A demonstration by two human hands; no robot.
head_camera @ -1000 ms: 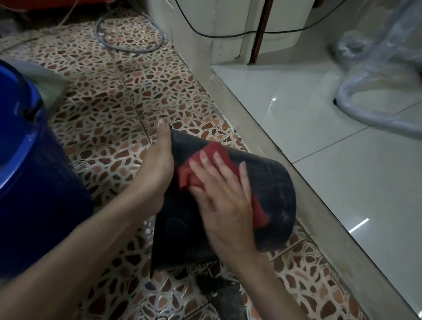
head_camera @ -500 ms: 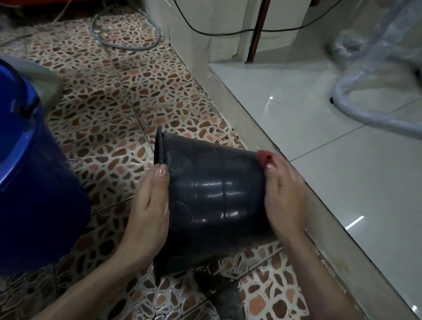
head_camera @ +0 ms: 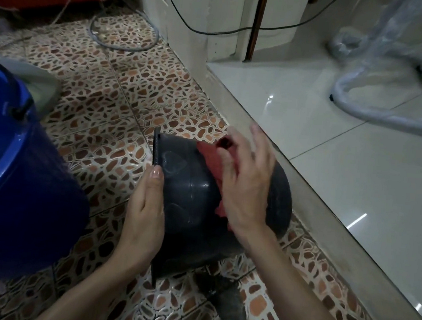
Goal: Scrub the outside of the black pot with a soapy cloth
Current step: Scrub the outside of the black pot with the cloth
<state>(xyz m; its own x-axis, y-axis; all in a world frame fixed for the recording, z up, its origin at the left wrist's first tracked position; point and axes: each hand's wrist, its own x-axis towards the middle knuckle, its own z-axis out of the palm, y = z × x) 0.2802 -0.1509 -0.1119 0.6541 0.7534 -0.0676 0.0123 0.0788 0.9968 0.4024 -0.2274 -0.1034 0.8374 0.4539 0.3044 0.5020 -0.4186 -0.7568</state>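
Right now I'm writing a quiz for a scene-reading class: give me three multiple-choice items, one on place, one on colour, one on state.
1. Where is the blue bucket relative to the black pot?
A. to its left B. inside it C. on the white tiles

2. What colour is the cloth?
A. yellow B. red C. white

3. How is the pot lying?
A. upright B. upside down, rim on the floor C. tipped on its side

Answers: 1 A, the bucket fills the left edge. 2 B, red shows under the right hand. 3 C, its rim faces left beside the left hand.
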